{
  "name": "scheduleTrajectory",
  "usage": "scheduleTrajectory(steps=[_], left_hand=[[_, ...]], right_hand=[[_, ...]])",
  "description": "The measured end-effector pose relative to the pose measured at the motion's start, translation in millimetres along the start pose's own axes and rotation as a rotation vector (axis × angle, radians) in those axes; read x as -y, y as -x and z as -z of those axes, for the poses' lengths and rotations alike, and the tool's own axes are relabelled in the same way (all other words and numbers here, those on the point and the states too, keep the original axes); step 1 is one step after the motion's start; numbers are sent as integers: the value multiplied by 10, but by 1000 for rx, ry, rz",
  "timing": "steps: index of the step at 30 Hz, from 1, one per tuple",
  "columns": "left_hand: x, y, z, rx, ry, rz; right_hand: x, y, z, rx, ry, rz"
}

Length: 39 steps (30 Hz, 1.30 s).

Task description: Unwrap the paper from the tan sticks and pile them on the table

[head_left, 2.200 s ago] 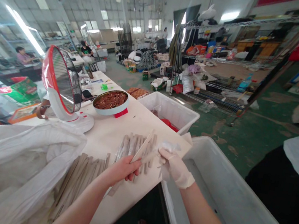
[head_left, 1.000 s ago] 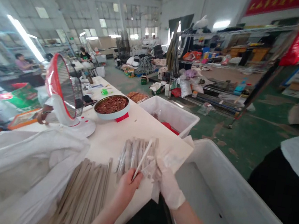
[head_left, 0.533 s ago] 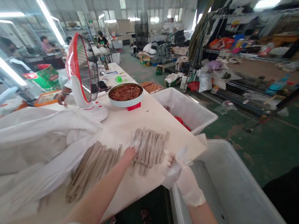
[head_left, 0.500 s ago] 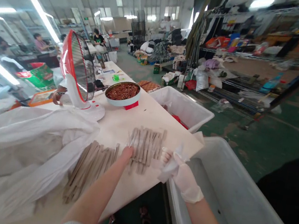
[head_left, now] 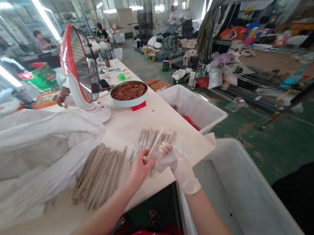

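My bare left hand [head_left: 140, 168] is closed on a thin pale strip [head_left: 155, 144] that slants up and away over the white table [head_left: 131, 125]. My right hand [head_left: 180, 167], in a white glove, is pinched on a clear plastic sleeve [head_left: 168, 158] right beside the strip. Under both hands lies a small row of tan strips [head_left: 148, 140]. A larger pile of tan strips [head_left: 101, 174] lies to the left, nearer me.
A red-rimmed fan [head_left: 77, 69] and a round tin of brown pieces [head_left: 129, 92] stand farther back. A big white plastic sheet [head_left: 10, 156] covers the left. White bins sit to the right: a small bin [head_left: 192, 107], a large bin [head_left: 243, 213]. People sit at the far left.
My left hand has lifted one strip off the small row and my gloved right hand has come in against it with the clear sleeve. The view has tipped down slightly.
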<state>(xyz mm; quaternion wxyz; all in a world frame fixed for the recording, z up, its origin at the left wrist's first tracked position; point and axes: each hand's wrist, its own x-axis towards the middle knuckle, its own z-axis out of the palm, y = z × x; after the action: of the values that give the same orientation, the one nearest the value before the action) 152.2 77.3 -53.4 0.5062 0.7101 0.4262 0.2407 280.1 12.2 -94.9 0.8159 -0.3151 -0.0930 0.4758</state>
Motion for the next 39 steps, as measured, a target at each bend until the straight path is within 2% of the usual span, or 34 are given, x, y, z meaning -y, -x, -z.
scheduleTrajectory(steps=[2, 6, 8, 15, 18, 21, 25, 28, 31, 34, 37, 39], left_hand=[[8, 38, 20, -45, -37, 0], [61, 49, -4, 146, -99, 50], [49, 38, -5, 195, -90, 68], [-240, 9, 145, 168, -58, 101], [-369, -3, 181, 236, -81, 85], [-480, -5, 212, 317, -119, 34], [-643, -5, 289, 205, -212, -146], [-729, -36, 344, 163, -313, -248], [-715, -107, 341, 158, -281, -266], [-628, -180, 280, 160, -203, -204], [-552, -210, 231, 153, -171, -146], [-521, -202, 239, 169, -147, -136]], right_hand=[[-43, -42, -31, 23, -9, 5], [-56, -55, -122, -22, 91, -26], [-18, -41, -171, -38, 128, -20], [195, 19, -298, -226, 439, 131], [254, 17, -321, -225, 468, 153], [279, -14, -316, -147, 448, 147], [281, -78, -274, -165, 364, 150], [292, -78, -261, -193, 314, 179], [296, 11, -323, -57, 188, 12], [259, 142, -449, 99, 119, -185], [200, 195, -547, 138, 141, -246], [177, 149, -548, 109, 175, -233]])
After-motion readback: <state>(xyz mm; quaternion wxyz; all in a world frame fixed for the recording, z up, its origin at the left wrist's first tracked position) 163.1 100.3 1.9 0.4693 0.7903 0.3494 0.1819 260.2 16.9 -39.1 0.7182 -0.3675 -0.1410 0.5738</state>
